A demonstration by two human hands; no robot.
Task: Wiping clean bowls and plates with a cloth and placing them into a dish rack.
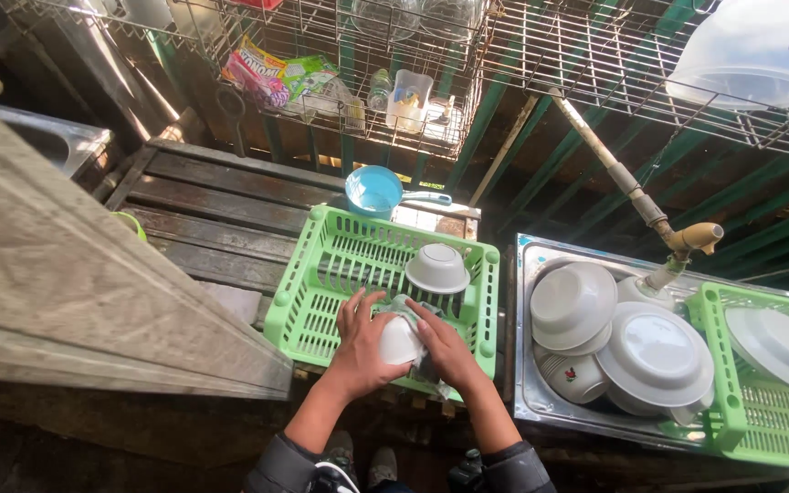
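My left hand [362, 342] and my right hand [445, 345] together grip a small white bowl [400, 341] over the near edge of a light green plastic basket [321, 283]. A pale green cloth [401, 305] shows between the hands, against the bowl. Inside the basket, just beyond my hands, a white bowl [437, 267] lies upside down.
A steel sink [530, 365] on the right holds stacked white bowls and plates [655, 356] under a tap [694, 239]. A second green basket [760, 415] with a white plate [778, 345] sits farther right. A blue dipper [374, 190] rests on the dark wooden bench [212, 210]. Wire racks hang overhead.
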